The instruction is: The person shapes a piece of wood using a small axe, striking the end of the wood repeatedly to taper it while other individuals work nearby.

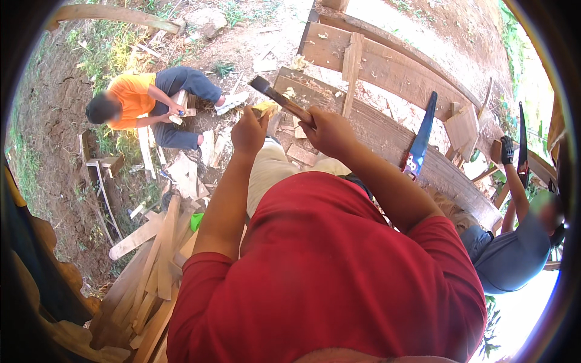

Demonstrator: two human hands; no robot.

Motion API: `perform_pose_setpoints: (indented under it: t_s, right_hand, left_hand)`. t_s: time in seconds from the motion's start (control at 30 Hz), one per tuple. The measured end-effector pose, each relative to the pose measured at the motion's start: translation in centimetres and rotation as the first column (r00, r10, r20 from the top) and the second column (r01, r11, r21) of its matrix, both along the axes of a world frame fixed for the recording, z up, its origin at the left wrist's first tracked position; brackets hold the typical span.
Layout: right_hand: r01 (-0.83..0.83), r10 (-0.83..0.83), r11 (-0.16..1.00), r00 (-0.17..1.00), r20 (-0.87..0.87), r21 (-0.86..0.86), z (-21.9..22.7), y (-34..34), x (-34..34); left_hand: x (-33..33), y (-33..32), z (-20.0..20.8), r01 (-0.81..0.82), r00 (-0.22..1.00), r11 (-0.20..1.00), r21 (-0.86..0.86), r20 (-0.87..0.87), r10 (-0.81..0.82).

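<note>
In my right hand (pixel 330 132) is a wooden-handled tool with a dark metal head (pixel 261 85); the fingers are closed round its handle and the head points up and left. Close by on the left, my left hand (pixel 249 130) is closed, with a small yellowish piece (pixel 264 106) at its fingertips that looks like wood. The tool's head hangs just above this piece, and I cannot tell whether they touch. Beyond my right hand a long wooden plank (pixel 387 130) runs across, scattered with shavings.
A blue handsaw (pixel 422 136) lies on the plank. More boards (pixel 393 57) stand farther off. Wood pieces (pixel 160 260) are piled at lower left. A person in orange (pixel 130 100) sits at left, hands on wood; another person (pixel 514 248) holds a saw (pixel 523 145) at right.
</note>
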State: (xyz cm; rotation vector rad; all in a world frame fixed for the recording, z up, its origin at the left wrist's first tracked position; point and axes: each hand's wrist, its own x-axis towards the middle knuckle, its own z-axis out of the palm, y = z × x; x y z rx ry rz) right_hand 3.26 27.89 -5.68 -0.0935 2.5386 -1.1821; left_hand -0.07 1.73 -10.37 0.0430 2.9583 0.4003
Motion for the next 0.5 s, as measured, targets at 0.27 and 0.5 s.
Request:
perform_pose_setpoints:
  t_s: [0.27, 0.5]
  right_hand:
    - [0.060, -0.079, 0.991, 0.985, 0.156, 0.122, -0.5, 2.9, -1.6]
    - [-0.077, 0.053, 0.991, 0.978, 0.204, 0.111, 0.0, 1.2, -1.6]
  left_hand:
    - [0.5, -0.3, -0.2, 0.011, 0.999, 0.999, 0.036, -0.045, -0.009]
    - [0.1, -0.1, -0.4, 0.018, 0.997, 0.999, 0.037, -0.076, -0.015]
